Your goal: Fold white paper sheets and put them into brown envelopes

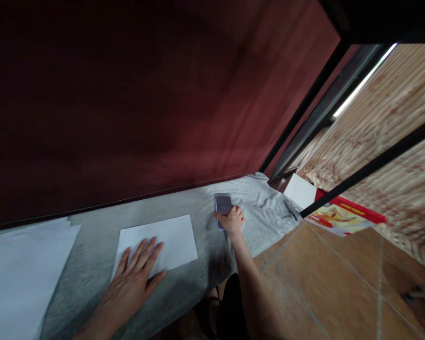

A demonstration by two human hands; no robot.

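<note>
My left hand (134, 278) lies flat with its fingers spread on a white sheet of paper (175, 241), pressing near its left half. The sheet rests on a grey cloth-covered surface (92, 255). Over to the right, my right hand (233, 219) spans a smartphone (223, 204) in a purple case, thumb across to its left edge and fingers at its right side. The phone lies face up on the cloth, its lower part partly covered by the hand. At the far left is a stack of larger white sheets (21, 269), its edges slightly uneven.
A dark red panel (145, 118) rises behind the surface. Black metal bars (375, 165) frame the right side. Beyond them, a red and yellow printed box (343, 215) sits on the brown tiled floor (326, 269), beside a ribbed beige curtain-like cloth (382, 123).
</note>
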